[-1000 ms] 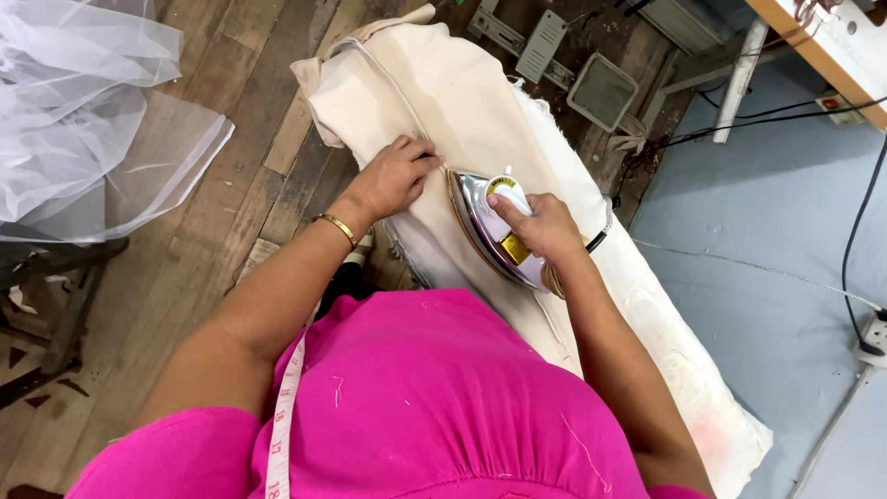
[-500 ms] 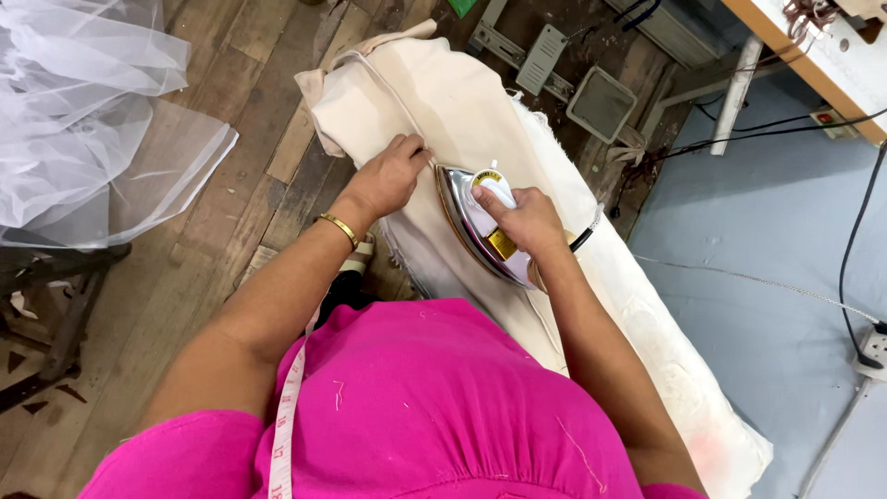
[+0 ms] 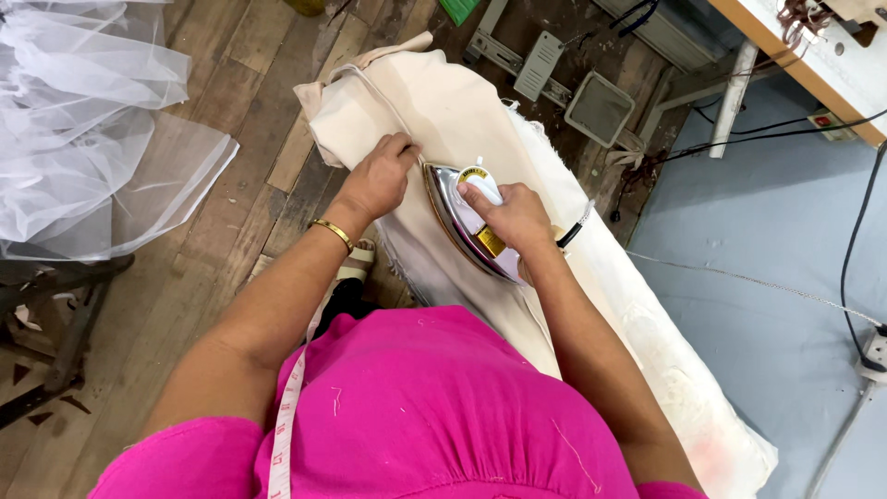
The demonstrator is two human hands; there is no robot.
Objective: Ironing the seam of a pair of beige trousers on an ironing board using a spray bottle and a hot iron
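Iron has slid up the cloth toward the left hand, whose fingers press flat, while right hand fingers grip its handle.

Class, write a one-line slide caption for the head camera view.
Right hand grips an iron on cream fabric while the left hand presses the cloth flat.

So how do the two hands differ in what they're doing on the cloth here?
The left hand lies knuckles-up with its fingers pressed onto the cream fabric, holding no tool; the right hand is closed around the handle of the clothes iron. The left wrist wears a gold bangle; the right wrist is bare. The left hand sits ahead of the iron's tip, the right on top of the iron. Both work over the same fabric.
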